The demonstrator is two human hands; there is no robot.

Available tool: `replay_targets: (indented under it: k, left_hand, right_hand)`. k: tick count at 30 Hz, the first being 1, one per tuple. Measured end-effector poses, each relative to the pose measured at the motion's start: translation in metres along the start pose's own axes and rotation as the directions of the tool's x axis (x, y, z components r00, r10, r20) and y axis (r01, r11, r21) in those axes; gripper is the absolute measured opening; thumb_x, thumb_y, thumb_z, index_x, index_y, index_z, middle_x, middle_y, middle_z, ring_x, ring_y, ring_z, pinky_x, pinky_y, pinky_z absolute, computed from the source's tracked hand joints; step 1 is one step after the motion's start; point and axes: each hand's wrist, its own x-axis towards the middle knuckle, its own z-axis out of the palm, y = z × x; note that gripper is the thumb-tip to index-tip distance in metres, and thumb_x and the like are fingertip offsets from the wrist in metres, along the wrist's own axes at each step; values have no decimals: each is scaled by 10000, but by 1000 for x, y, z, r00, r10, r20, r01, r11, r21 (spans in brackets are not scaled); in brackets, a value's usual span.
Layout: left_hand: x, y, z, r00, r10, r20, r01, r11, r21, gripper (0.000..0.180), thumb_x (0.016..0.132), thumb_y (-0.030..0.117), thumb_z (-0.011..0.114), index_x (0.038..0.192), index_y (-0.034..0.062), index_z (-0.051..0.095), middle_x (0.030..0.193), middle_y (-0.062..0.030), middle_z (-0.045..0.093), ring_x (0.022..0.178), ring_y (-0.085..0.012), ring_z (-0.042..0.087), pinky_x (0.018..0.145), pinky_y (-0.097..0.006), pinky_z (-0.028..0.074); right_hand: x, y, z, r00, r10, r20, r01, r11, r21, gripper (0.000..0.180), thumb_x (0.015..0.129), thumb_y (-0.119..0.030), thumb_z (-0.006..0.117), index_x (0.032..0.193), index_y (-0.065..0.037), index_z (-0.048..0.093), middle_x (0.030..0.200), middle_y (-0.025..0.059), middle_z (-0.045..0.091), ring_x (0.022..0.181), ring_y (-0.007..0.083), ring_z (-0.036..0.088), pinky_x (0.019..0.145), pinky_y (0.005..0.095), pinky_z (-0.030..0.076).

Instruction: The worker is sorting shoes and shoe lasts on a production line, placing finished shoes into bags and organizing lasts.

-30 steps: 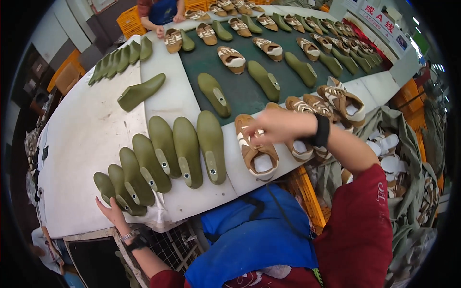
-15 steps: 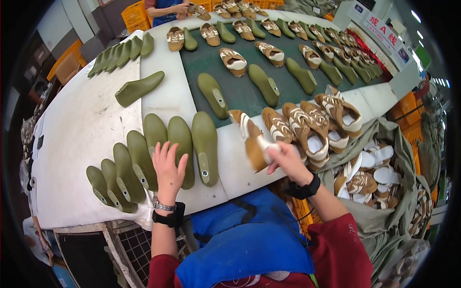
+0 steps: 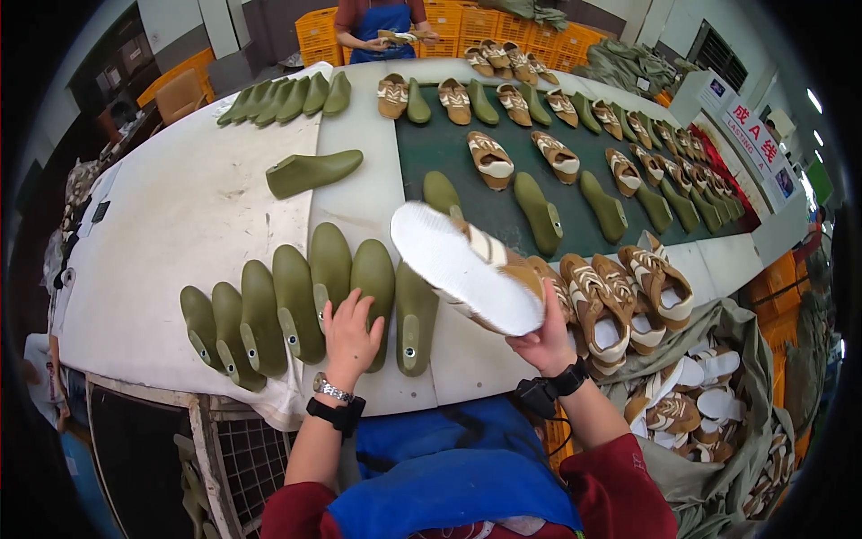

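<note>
My right hand (image 3: 544,343) grips a brown-and-white shoe upper (image 3: 471,269) by its heel end. Its flat white underside is turned toward me, and it hangs tilted above the table, partly hiding a green shoe last behind it. My left hand (image 3: 352,334) has its fingers apart over the near row of green shoe lasts, close to one last (image 3: 372,269); whether it touches is unclear. At the right end of that row stands another last (image 3: 415,328). Several brown-and-white shoe uppers (image 3: 594,301) sit side by side just right of my right hand.
Lasts and uppers stand in rows on the green belt (image 3: 467,211). A lone last (image 3: 314,172) lies on the white table (image 3: 180,234). A cloth-lined bin (image 3: 620,440) of uppers stands at right. Across the table, a person (image 3: 384,31) holds an upper.
My right hand has turned the upper so its white underside shows, and brought it leftward over the table. My left hand stays over the lasts. The whole view has shifted.
</note>
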Motion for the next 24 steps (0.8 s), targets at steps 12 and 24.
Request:
replay_targets:
  k: [12,24]
  left_hand:
    - [-3,2,-3,999,-39,1,39,999,-32,384,757,220,634,1099,64,555,1217,-145,503,1096,-284,499,1030,-480,237]
    - [3,1,-6,999,-44,30,46,997,-66,404,741,212,655,1105,72,548,1233,-140,494,1114,-285,485,1025,-500,226]
  right_hand:
    - [153,-26,62,938,-343,-43,202,646,-736,386,868,-420,562,951,-44,587,694,-6,578,415,39,458,380,171,365]
    - [325,-59,40,973,-163,-165,-159,49,-986,443,792,-403,630,1046,-43,585,744,39,589,475,96,547,439,221,447]
